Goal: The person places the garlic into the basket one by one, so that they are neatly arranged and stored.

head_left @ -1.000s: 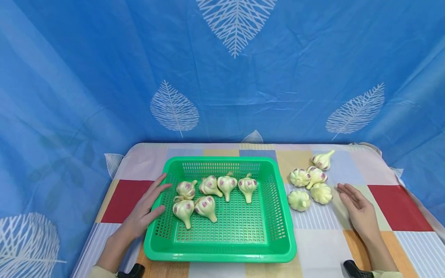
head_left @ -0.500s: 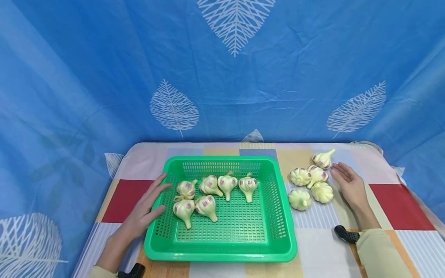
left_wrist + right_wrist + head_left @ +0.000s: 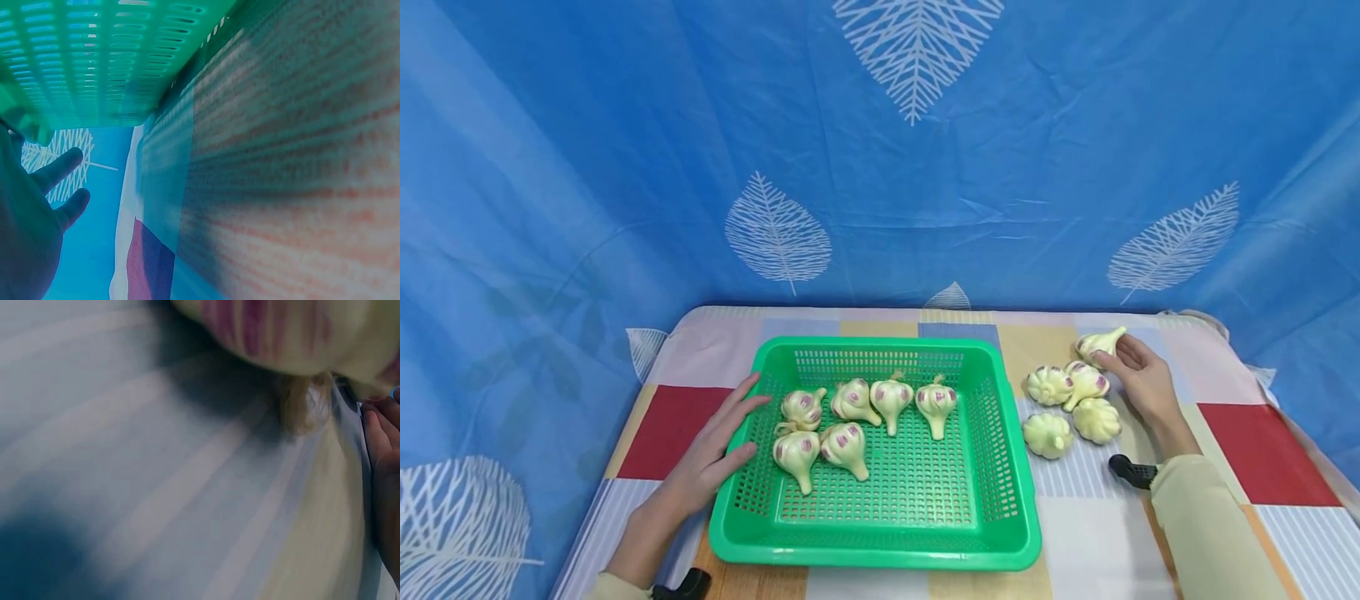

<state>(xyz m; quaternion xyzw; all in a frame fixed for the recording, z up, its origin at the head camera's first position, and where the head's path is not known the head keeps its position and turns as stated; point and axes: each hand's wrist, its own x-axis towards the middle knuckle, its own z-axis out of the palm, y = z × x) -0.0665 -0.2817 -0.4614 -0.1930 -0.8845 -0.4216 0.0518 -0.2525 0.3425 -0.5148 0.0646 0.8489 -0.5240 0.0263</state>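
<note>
My left hand (image 3: 703, 467) rests along the left rim of a green plastic basket (image 3: 880, 557), its fingers spread and nearly straight. In the left wrist view the fingers show below the slotted basket wall (image 3: 87, 69). Inside the basket lie several garlic bulbs (image 3: 845, 448) with purple streaks, grouped toward the back and left. At the far right my right hand (image 3: 1146, 383) holds a garlic bulb (image 3: 1093, 344), thumb on its near side and fingers behind the stem. In the right wrist view another streaked garlic bulb (image 3: 281, 331) fills the top, close to the camera.
Several more garlic bulbs (image 3: 1047, 434) lie in a cluster on the patchwork tablecloth (image 3: 1090, 533), between the basket and my right hand. Behind the table hangs a blue curtain (image 3: 880, 167) with white leaf prints.
My right hand has moved forward and left, from beside the cluster to the rearmost garlic bulb, and its fingers have closed around it. The left hand and the basket have stayed in place.
</note>
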